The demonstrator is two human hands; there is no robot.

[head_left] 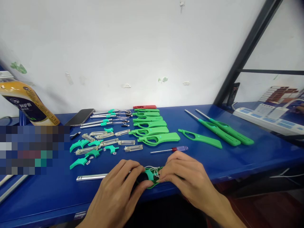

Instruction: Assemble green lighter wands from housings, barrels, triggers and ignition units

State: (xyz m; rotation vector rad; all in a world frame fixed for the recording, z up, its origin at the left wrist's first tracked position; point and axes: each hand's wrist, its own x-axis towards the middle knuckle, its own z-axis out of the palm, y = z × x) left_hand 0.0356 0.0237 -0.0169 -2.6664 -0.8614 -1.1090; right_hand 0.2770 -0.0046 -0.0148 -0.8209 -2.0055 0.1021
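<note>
At the table's front edge lies a partly assembled long-neck lighter, its metal tube pointing left. My left hand closes round the front of its handle, thumb beside the teal trigger. White wires loop over the open green handle shell. At the right part of that shell, the fingers of my right hand are pinched together; what lies between their tips is hidden. Just beyond the right hand rests a screwdriver with a red and purple handle.
Several green handle shells and a red one are stacked in the middle. To the left lie clear fuel tanks, teal triggers, wired metal tubes, a phone and a bottle. Lighters and a power strip are right.
</note>
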